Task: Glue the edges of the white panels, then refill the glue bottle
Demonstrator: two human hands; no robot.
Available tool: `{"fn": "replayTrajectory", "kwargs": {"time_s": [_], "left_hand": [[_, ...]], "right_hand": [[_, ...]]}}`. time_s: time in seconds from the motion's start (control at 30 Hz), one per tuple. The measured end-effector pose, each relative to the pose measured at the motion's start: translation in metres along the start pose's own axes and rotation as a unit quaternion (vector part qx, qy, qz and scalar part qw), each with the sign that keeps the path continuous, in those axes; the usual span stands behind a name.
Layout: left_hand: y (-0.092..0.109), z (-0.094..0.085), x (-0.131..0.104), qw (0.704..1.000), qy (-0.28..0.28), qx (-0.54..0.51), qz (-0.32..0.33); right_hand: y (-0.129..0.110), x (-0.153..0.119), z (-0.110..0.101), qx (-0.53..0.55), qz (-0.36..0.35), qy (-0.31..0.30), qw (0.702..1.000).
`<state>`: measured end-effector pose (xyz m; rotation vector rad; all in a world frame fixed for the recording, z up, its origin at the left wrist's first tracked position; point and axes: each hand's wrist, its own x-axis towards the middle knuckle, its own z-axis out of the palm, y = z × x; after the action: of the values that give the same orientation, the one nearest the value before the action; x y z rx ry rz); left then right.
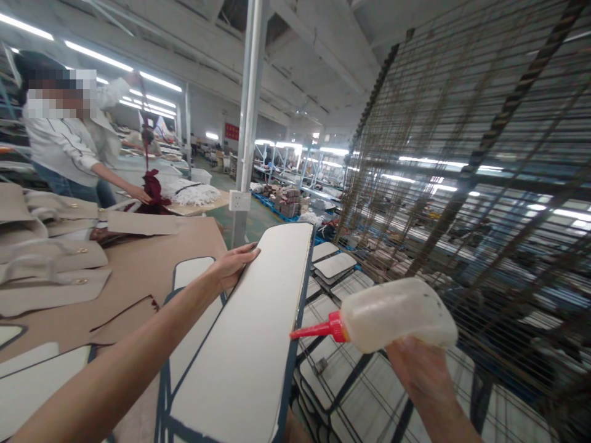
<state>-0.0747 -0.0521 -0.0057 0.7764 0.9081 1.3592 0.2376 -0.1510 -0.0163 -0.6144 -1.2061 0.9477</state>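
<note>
A long white panel [249, 332] with a dark blue edge slants across the middle of the view. My left hand [237, 264] grips its upper left edge, fingers closed around it. On the right, my right hand [418, 363] is wrapped round a cloudy squeeze bottle [397, 311] lying nearly on its side. The bottle's red nozzle [318, 330] points left, its tip at the panel's right edge. Beneath the panel, another blue-edged white piece [194, 332] shows at the left.
Beige pieces with handles [50, 258] lie on the brown table [194, 237] at left. White panels [335, 264] rest on a wire rack at right, under a raised stack of wire grids [462, 135]. A person [69, 141] holds dark red material beyond the table. A post [247, 123] stands ahead.
</note>
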Motion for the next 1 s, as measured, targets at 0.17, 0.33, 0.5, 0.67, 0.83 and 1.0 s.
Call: {"fn": "replayTrajectory", "kwargs": {"time_s": [0.17,0.33,0.5,0.67,0.83,1.0], "left_hand": [[0.003,-0.001,0.001,1.0,0.011,-0.001,0.004],[0.007,-0.001,-0.002,1.0,0.029,0.003,0.002],[0.008,-0.003,-0.001,0.999,0.038,0.003,0.002],[0.009,-0.008,0.002,0.999,0.046,-0.002,0.009],[0.01,-0.014,0.005,0.998,0.055,-0.01,0.015],[0.01,-0.02,0.008,0.998,0.061,-0.011,0.017]], "right_hand": [[-0.007,-0.009,0.01,0.01,-0.005,0.034,0.999],[-0.011,-0.015,0.013,0.013,0.031,0.028,0.999],[-0.011,-0.017,0.015,0.023,0.044,0.023,0.999],[-0.005,-0.017,0.009,0.026,0.031,-0.004,0.999],[-0.004,-0.02,0.007,0.016,0.034,-0.009,0.999],[-0.001,-0.022,0.009,-0.005,0.019,-0.012,1.0]]}}
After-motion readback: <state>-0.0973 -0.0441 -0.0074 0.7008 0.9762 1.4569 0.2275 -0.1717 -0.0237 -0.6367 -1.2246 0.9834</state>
